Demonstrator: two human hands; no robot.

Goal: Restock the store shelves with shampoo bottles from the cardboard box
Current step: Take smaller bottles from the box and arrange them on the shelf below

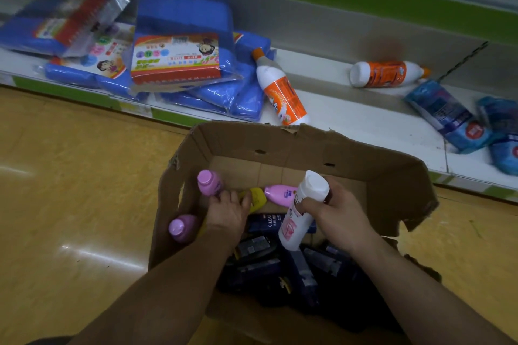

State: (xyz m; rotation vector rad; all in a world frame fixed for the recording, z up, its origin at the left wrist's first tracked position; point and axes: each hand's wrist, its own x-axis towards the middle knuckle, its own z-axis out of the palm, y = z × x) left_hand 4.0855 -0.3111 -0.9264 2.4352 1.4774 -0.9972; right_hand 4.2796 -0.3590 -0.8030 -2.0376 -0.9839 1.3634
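Observation:
An open cardboard box stands on the floor in front of the low shelf. Inside lie several dark blue shampoo bottles, two purple bottles, a pink bottle and a yellow bottle. My right hand grips a white shampoo bottle above the box, cap tilted up and away. Down inside the box, my left hand curls its fingers around the yellow bottle, beside a purple one.
On the shelf lie blue packaged cloths at the left, two white-and-orange bottles on their sides in the middle, and blue pouches at the right. A yellow glossy floor spreads to the left of the box.

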